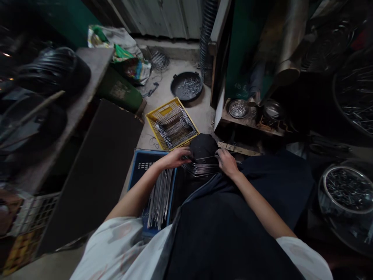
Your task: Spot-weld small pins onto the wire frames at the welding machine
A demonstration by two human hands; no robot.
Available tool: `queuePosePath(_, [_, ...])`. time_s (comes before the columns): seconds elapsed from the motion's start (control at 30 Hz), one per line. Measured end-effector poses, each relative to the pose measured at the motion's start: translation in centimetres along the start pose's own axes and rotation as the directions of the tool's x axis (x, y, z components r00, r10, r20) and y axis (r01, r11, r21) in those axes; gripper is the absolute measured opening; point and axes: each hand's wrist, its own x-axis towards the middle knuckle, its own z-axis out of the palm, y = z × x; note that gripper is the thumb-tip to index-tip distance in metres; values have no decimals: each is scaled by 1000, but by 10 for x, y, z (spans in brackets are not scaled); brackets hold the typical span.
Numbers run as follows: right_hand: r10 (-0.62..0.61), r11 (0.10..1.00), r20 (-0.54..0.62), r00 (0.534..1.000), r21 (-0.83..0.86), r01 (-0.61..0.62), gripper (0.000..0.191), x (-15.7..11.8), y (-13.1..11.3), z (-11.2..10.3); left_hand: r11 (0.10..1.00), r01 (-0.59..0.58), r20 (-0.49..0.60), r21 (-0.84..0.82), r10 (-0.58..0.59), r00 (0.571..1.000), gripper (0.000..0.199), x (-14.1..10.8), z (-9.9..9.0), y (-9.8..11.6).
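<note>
My left hand and my right hand are at the two ends of a bundle of thin bent metal rods lying over my lap. The fingers of both hands are closed at the rod ends; exactly what each pinches is too small to tell. A dark rounded object sits between the hands, just beyond the rods. Under my left forearm, a blue crate holds many long straight metal rods. Ahead, a yellow crate contains rods with shaped ends.
A black pan of small metal pieces stands on the floor ahead. A small dish of pieces is on a low stand. A metal bowl of parts is at right. A dark board leans at left beside a bench.
</note>
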Motion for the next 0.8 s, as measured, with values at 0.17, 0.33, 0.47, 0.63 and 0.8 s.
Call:
queuePosePath(0.17, [30,998,7,1000,53,-30,12,1,-3,-1,998,41,-118,55,-35,992,18,-8,24,-3])
queuePosePath(0.33, [26,990,46,999,135,-32,12,-19,-2,2,993,114,-275,24,-103,956,15,-24,38,-13])
queuePosePath(0.47, [-55,969,3,999,242,52,19,-30,6,5,957,288,-534,-40,-264,803,22,-44,37,-30])
queuePosePath(0.63, [-150,939,-11,989,311,146,9,-27,15,7,891,445,-696,-87,-374,613,23,-58,29,-42])
queuePosePath(0.8, [-163,967,6,987,198,159,7,-26,16,8,871,484,-708,-84,-394,586,26,-58,24,-47])
